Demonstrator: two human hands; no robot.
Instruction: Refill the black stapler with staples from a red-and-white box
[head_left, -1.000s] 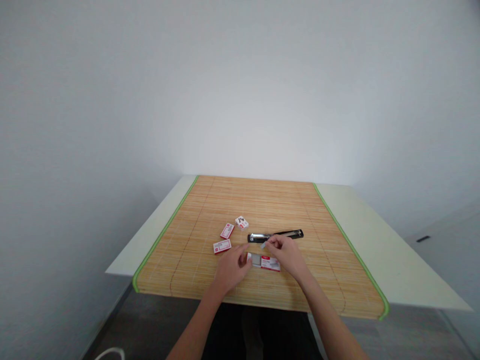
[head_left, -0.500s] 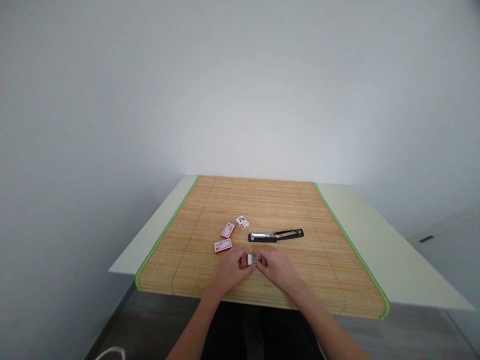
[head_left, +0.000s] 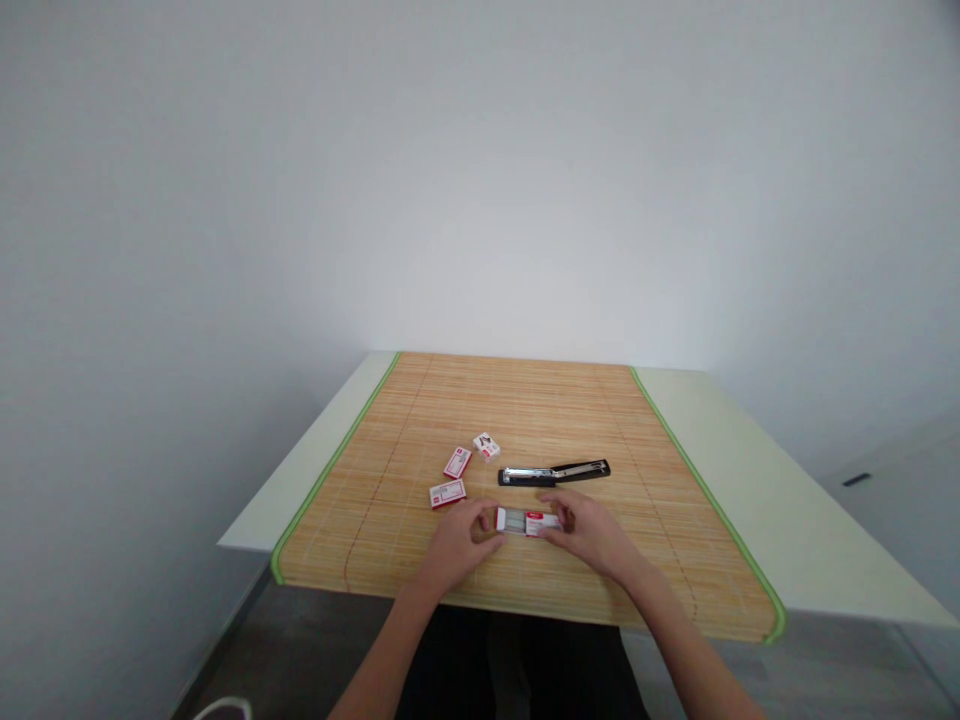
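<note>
A small red-and-white staple box lies low over the mat between my hands, slid partly open. Its inner tray (head_left: 514,520), with grey staple strips showing, sticks out to the left of the printed sleeve (head_left: 538,524). Thumb and fingers of my left hand (head_left: 459,545) close around the tray's left end. My right hand (head_left: 592,535) grips the sleeve's right end. Just beyond, a black stapler (head_left: 553,474) lies opened out, its metal channel exposed.
Three more small boxes lie to the left: a red-and-white box (head_left: 448,493), another red-and-white box (head_left: 457,462), and a white box with a picture (head_left: 486,446). The green-edged bamboo mat (head_left: 525,400) covers the middle of a white table (head_left: 750,470). Walls stand close behind and at the left.
My right hand has moved right, away from my left hand, with the sleeve. More of the tray and its staples now shows. The stapler and other boxes lie as before.
</note>
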